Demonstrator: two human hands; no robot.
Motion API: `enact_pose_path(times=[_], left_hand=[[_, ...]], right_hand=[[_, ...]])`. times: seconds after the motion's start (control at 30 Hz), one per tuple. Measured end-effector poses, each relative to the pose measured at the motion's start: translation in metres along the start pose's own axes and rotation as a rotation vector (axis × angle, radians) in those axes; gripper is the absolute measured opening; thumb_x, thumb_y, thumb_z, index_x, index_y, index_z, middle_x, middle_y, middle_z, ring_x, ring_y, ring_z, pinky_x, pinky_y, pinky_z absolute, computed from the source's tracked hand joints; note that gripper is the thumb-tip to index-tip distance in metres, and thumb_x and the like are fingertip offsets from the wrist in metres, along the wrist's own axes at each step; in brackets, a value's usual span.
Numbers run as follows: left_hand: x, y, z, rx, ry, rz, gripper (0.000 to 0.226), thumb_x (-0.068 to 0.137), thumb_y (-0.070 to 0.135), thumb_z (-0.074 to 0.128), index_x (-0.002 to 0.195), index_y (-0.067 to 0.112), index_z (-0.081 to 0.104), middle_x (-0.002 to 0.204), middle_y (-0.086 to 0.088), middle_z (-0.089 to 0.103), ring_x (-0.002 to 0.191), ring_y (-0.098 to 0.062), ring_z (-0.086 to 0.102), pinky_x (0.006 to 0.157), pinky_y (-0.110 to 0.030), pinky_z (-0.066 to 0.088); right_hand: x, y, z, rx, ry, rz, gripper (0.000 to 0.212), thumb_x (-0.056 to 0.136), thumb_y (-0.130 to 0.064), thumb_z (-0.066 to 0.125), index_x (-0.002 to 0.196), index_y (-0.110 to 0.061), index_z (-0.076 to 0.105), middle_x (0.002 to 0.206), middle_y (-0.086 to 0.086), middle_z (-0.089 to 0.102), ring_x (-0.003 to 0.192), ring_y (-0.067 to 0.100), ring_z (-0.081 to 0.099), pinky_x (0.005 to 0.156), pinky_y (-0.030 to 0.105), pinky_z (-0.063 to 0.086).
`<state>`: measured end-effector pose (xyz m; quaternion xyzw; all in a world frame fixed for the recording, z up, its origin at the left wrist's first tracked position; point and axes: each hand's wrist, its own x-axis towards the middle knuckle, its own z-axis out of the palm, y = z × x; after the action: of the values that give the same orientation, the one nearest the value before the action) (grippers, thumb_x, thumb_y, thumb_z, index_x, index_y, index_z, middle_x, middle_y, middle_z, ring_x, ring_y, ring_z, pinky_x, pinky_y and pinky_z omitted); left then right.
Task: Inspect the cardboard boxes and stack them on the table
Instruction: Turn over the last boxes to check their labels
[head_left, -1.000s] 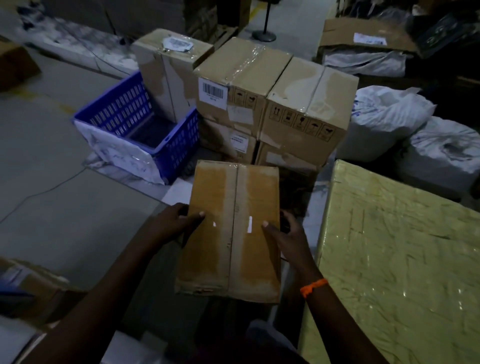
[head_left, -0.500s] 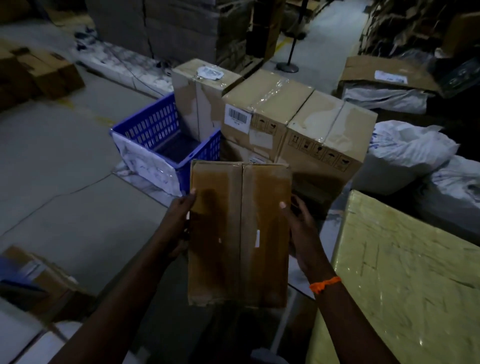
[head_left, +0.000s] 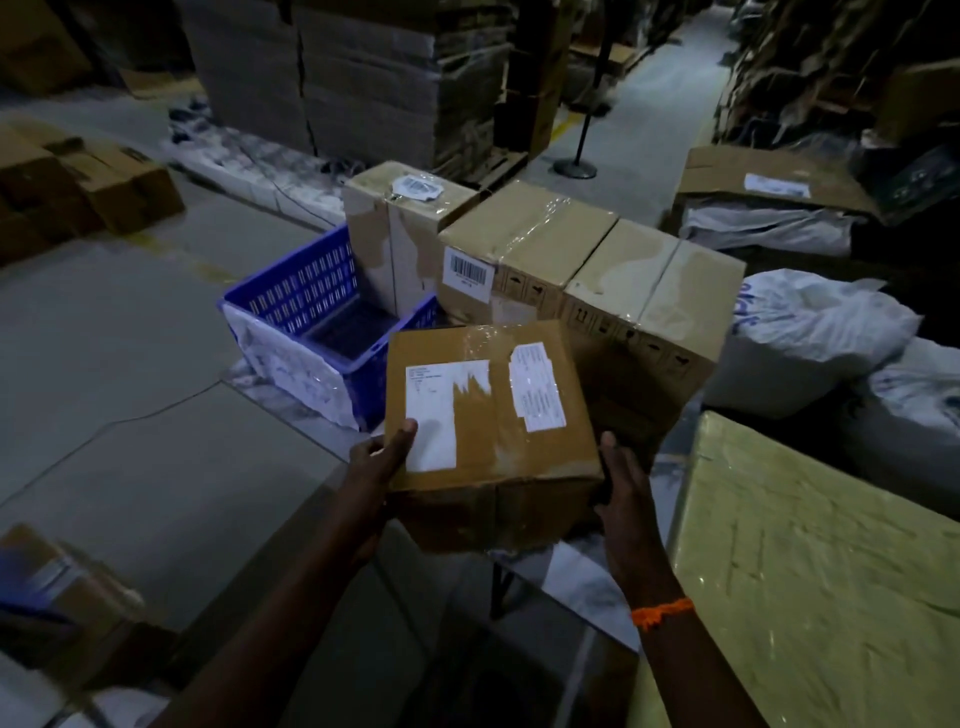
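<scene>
Turning the box to show its labels

At the far left of the surface (head_left: 587, 587) stands a blue crate (head_left: 291, 291). Just right of it, the left hand (head_left: 382, 457) grips the cardboard box (head_left: 493, 415), with its thumb pressed on the white label. A moment ago this box showed a plain taped face. Now the labelled face is up, so the inspection seems nearly finished. The right hand (head_left: 621, 483) lies against the right side of the box. Its fingers are hidden behind it, so I cannot tell how much they curl. The box is in the air, near the stacked boxes (head_left: 530, 234), where it probably goes next. A yellow wrapped bundle (head_left: 810, 571) lies at the right.
</scene>
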<state>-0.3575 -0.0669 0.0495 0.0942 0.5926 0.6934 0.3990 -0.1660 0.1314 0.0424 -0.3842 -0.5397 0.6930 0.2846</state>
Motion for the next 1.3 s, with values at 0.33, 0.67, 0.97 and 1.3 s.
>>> enact_pose_path(times=[0.33,0.67,0.97,1.3], left_hand=[[0.034,0.012,0.004,0.184,0.107,-0.047,0.067,0.086,0.05,0.071,0.143,0.024,0.048,0.133,-0.002,0.06,0.114,-0.023,0.062,0.09,-0.046,0.056],[0.049,0.041,0.013,0.305,0.068,-0.012,0.027,0.092,0.046,0.067,0.118,0.04,0.061,0.122,0.006,0.069,0.113,-0.022,0.066,0.095,-0.047,0.056],[0.005,0.023,-0.022,0.135,0.128,0.098,0.061,0.079,0.014,0.083,0.131,0.031,0.057,0.124,0.008,0.07,0.117,-0.018,0.065,0.087,-0.044,0.058],[-0.037,-0.053,-0.037,-0.031,0.098,0.132,0.069,0.073,0.005,0.083,0.134,0.021,0.056,0.135,0.004,0.065,0.129,-0.023,0.058,0.087,-0.04,0.06]], right_hand=[[0.025,-0.014,-0.012,-0.124,-0.063,0.001,0.043,0.085,-0.066,0.067,0.11,-0.03,0.071,0.109,0.001,0.078,0.105,0.023,0.073,0.097,0.05,0.056],[0.065,-0.048,0.016,-0.143,-0.233,0.063,0.028,0.098,-0.04,0.066,0.124,-0.031,0.067,0.111,0.0,0.078,0.094,0.015,0.077,0.07,0.027,0.059],[0.048,-0.037,0.03,-0.009,-0.187,0.023,0.047,0.097,-0.059,0.06,0.134,-0.03,0.064,0.125,0.003,0.073,0.116,0.025,0.07,0.101,0.054,0.054],[0.022,-0.006,0.019,0.016,-0.148,0.144,0.044,0.101,-0.059,0.046,0.12,-0.03,0.074,0.115,-0.001,0.078,0.108,0.017,0.073,0.1,0.047,0.051]])
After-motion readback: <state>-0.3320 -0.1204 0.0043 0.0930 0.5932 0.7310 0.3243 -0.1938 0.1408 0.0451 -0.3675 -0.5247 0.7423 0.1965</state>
